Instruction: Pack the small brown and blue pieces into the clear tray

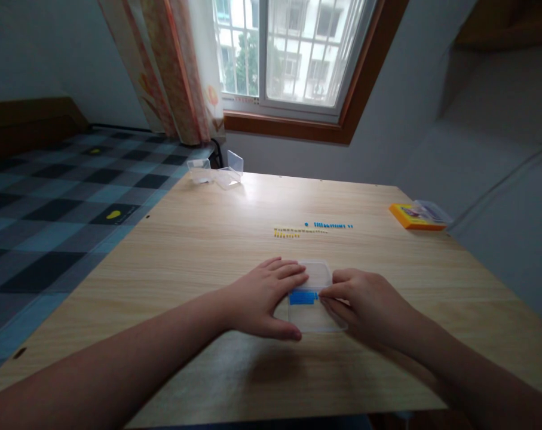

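A small clear plastic box [315, 276] lies on the wooden table [199, 251] in front of me, with a patch of blue pieces [303, 297] inside. My left hand [266, 295] rests flat against the box's left side, fingers stretched over its lid. My right hand [364, 304] presses on the box's right side, fingers curled and pinched at the edge beside the blue pieces. Farther back lie a row of small yellow pieces [288, 232] and a row of small blue pieces [331, 225].
Open clear plastic boxes [217, 170] stand at the table's far left corner. An orange box with a clear lid [418, 215] sits at the far right edge. A bed with a checked cover [55, 203] lies to the left. A window and curtain are behind.
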The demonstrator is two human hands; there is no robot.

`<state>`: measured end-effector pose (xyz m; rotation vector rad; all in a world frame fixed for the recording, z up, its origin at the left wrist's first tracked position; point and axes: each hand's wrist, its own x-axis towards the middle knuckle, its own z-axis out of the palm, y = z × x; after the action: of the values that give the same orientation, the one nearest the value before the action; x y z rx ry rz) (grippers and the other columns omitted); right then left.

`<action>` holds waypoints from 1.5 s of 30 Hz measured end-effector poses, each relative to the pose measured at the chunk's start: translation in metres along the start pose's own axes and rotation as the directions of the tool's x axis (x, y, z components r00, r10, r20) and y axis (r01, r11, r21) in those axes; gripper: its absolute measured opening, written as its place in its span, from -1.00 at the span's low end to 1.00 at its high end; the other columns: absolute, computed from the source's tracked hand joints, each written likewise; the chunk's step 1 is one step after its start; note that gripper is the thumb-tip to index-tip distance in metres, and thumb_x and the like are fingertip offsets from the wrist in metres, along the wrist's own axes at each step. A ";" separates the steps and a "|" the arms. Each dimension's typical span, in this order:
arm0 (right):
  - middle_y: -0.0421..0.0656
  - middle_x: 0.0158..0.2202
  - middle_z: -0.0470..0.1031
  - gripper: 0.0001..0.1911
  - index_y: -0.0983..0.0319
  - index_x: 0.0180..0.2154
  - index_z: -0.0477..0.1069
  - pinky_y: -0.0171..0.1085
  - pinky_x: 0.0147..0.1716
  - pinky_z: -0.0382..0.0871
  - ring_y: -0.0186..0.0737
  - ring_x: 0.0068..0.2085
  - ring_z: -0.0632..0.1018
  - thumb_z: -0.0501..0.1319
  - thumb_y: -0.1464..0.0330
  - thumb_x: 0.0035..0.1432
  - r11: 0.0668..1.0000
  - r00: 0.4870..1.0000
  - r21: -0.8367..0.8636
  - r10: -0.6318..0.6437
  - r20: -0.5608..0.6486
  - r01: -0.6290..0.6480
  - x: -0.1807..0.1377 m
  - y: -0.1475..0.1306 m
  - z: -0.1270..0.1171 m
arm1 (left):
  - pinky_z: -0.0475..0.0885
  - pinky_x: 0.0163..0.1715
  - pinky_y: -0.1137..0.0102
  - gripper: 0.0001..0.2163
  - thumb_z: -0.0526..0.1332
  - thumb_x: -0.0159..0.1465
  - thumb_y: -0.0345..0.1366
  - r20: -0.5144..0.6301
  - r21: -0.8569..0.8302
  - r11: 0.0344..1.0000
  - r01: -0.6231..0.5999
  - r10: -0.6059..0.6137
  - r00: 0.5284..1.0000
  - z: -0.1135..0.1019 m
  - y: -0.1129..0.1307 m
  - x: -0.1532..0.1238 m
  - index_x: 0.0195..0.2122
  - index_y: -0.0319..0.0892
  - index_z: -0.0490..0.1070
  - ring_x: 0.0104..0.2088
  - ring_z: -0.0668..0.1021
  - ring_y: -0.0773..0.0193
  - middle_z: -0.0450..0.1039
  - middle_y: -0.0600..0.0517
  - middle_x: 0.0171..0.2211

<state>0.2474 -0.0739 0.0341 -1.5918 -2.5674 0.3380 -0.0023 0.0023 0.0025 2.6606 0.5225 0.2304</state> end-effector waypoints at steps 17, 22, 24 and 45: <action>-0.17 -0.38 0.56 -0.71 0.15 -0.38 0.65 -0.28 -0.35 0.15 -0.27 -0.34 0.51 0.19 0.39 0.34 1.000 1.000 0.009 0.024 0.014 -0.025 0.000 -0.004 0.000 | 0.07 0.40 -0.09 -0.12 0.27 0.19 0.31 -0.023 0.005 1.000 -0.008 0.008 1.000 0.002 -0.001 -0.001 0.38 -0.20 0.25 0.39 0.30 -0.22 0.26 -0.29 0.38; -0.17 -0.37 0.56 -0.71 0.16 -0.38 0.65 -0.30 -0.36 0.15 -0.30 -0.34 0.51 0.19 0.39 0.34 0.999 0.999 0.021 0.025 0.022 -0.025 0.001 -0.004 0.001 | 0.07 0.40 -0.11 -0.10 0.28 0.18 0.31 -0.017 -0.002 1.000 -0.001 0.001 1.000 0.002 -0.001 -0.001 0.38 -0.22 0.26 0.39 0.30 -0.22 0.26 -0.30 0.38; -0.18 -0.36 0.57 -0.71 0.15 -0.37 0.65 -0.30 -0.35 0.17 -0.30 -0.33 0.52 0.19 0.40 0.35 0.999 1.000 0.029 0.020 0.017 -0.021 0.002 -0.004 0.002 | 0.06 0.40 -0.11 -0.09 0.28 0.18 0.32 -0.014 -0.003 1.000 0.001 -0.001 1.000 0.001 -0.001 -0.001 0.38 -0.23 0.26 0.39 0.29 -0.22 0.25 -0.30 0.39; -0.16 -0.34 0.61 -0.72 0.15 -0.34 0.66 -0.30 -0.31 0.26 -0.25 -0.30 0.56 0.19 0.39 0.35 0.999 1.000 0.032 0.016 -0.006 -0.016 0.002 -0.003 0.002 | 0.07 0.40 -0.11 -0.09 0.30 0.17 0.31 -0.016 -0.011 1.000 -0.003 0.003 1.000 0.001 0.000 0.000 0.38 -0.22 0.26 0.38 0.31 -0.26 0.27 -0.30 0.38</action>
<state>0.2438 -0.0737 0.0331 -1.6008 -2.5325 0.3730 -0.0025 0.0023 0.0017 2.6516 0.5212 0.2551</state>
